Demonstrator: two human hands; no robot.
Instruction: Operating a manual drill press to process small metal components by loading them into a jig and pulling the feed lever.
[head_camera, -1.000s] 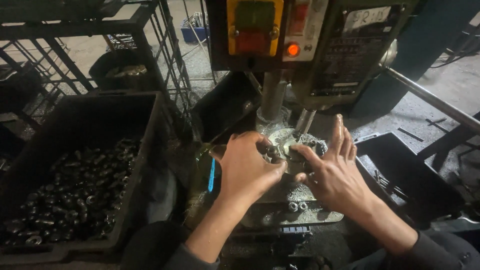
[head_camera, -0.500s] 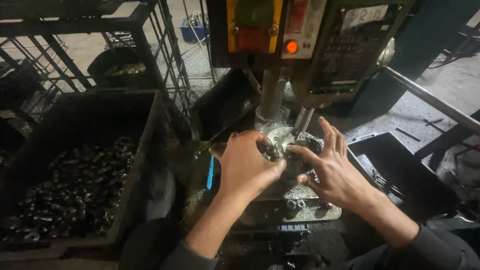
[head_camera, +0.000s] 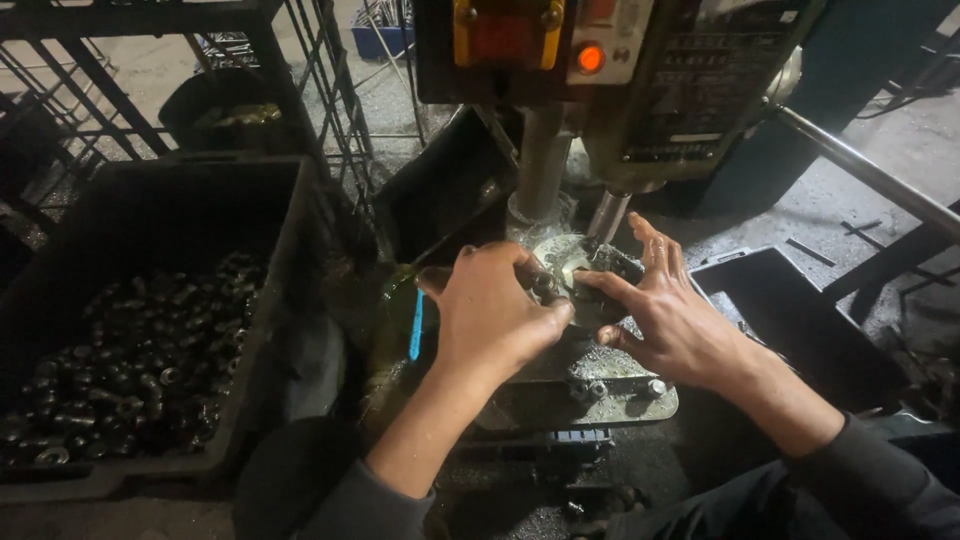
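On the drill table (head_camera: 600, 385), under the spindle (head_camera: 606, 215), sits a small dark metal part (head_camera: 588, 290), and both hands meet on it. The left hand (head_camera: 490, 315) comes in from the left with its fingers curled over the part's near side, knuckles up; whether they pinch it cannot be told, as the back of the hand hides the tips. The right hand (head_camera: 670, 315) lies just right of the part, fingers spread and open, thumb and forefinger touching its edge. The part thus lies between the two hands. Left of the machine stands a black crate (head_camera: 250, 300) heaped with dark metal pieces (head_camera: 130, 360). A blue strip (head_camera: 415, 325) hangs beside the left wrist.
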